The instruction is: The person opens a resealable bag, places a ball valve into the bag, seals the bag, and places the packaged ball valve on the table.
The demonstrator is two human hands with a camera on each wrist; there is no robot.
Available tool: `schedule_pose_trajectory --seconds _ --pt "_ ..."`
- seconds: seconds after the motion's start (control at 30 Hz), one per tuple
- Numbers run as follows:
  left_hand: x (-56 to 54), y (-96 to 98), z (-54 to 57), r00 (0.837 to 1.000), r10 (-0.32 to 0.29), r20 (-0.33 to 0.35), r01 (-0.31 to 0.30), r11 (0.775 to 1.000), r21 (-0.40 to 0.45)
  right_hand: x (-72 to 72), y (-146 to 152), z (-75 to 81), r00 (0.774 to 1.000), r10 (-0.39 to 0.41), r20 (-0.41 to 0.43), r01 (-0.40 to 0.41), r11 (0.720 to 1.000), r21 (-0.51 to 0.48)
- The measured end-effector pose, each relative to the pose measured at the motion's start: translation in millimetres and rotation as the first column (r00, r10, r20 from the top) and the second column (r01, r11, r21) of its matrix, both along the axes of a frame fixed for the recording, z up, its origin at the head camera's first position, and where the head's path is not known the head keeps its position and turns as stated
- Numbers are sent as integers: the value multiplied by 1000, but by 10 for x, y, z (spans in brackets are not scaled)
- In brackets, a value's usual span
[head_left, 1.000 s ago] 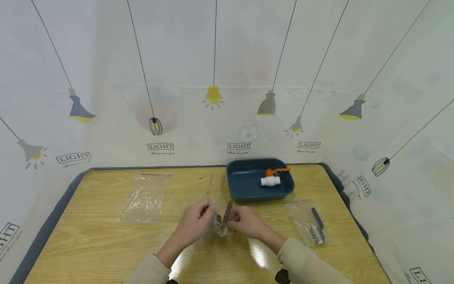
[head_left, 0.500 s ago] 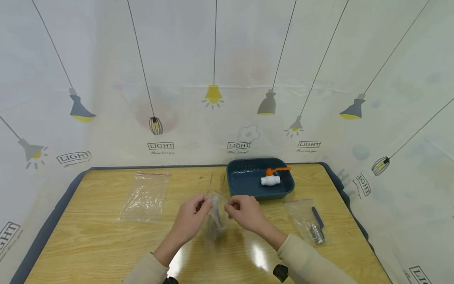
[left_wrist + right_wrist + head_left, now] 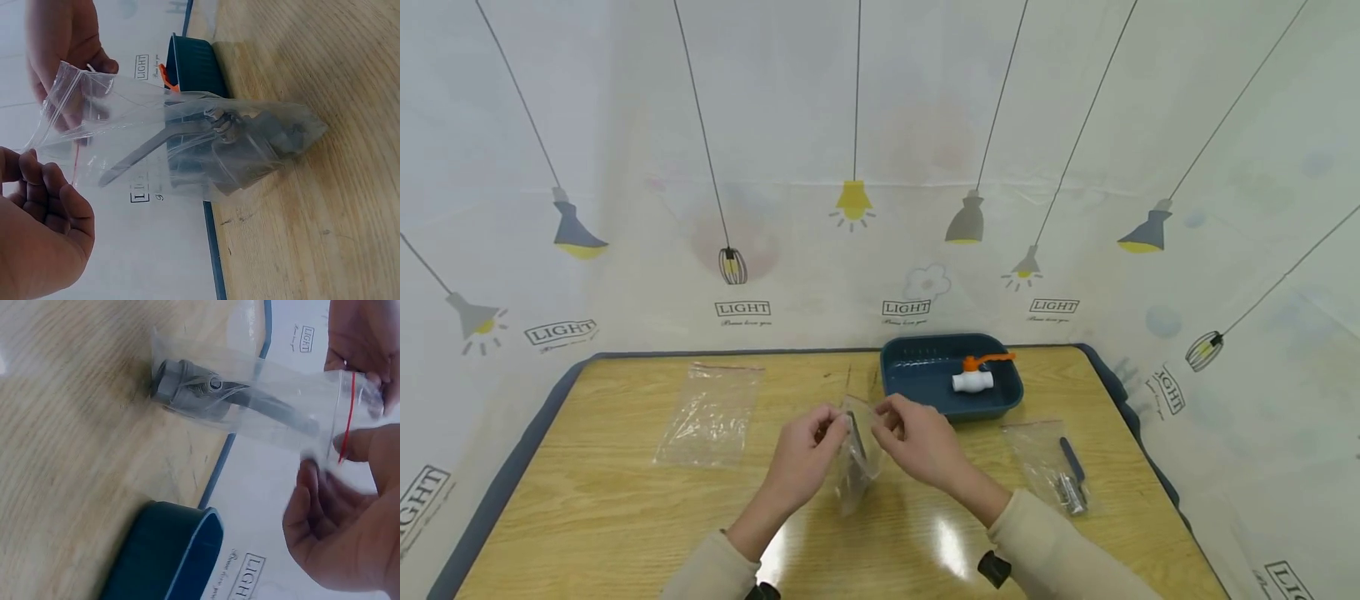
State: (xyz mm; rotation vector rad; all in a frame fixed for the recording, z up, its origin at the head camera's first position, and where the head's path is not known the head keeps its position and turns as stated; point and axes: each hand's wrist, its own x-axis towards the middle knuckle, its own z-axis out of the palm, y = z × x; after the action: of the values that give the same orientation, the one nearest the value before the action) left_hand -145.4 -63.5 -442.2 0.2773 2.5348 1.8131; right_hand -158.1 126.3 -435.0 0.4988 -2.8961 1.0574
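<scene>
A clear zip bag [image 3: 856,483] hangs upright between both hands, just over the table. Inside it sits a grey metal ball valve [image 3: 240,153] with a long lever handle [image 3: 147,150] pointing up toward the bag's mouth. My left hand [image 3: 803,454] pinches one side of the bag near its top edge. On the other side, my right hand [image 3: 921,442] has its thumb and fingers at the red-striped zip edge, as the right wrist view shows. The whole valve, lever included, lies within the plastic.
Behind the hands stands a dark blue tray [image 3: 917,412] holding a white valve [image 3: 972,382] with an orange lever. A flat clear zip bag [image 3: 711,417] lies at left. Another bag [image 3: 1033,458] at right contains a metal piece with a dark blue handle [image 3: 1072,460].
A second ago the lever stuck up beside my right fingers with the bag bunched below. Since then the lever has gone down inside, the bag has straightened, and my right hand has risen slightly.
</scene>
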Motion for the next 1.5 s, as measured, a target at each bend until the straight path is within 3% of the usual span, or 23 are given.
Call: schedule_pose_trajectory --seconds 0.1,0.23,0.37,0.87,1.2,1.4,1.5 --pt "-3 -5 7 1000 11 13 -11 1000 8 77 -18 37 988 -13 -154 25 997 74" --pt "-23 -24 -14 1000 19 15 -19 1000 25 192 -40 39 953 82 -291 -31 984 175" --pt "-46 -30 -23 1000 27 7 -27 999 27 241 -80 -15 935 173 -310 -91 961 263" --pt "-82 -148 -74 998 28 48 -28 1000 1 204 -152 -37 869 244 -431 -133 953 272" --pt "-123 -284 -172 987 154 36 -151 986 -66 189 -177 -33 861 267 -433 -174 954 243" --pt "-121 -363 -254 981 188 47 -183 978 -98 180 -164 -25 849 261 -459 -181 960 211" --pt "-147 -400 -314 984 173 48 -167 980 -113 170 -153 -25 842 269 -467 -189 959 211"
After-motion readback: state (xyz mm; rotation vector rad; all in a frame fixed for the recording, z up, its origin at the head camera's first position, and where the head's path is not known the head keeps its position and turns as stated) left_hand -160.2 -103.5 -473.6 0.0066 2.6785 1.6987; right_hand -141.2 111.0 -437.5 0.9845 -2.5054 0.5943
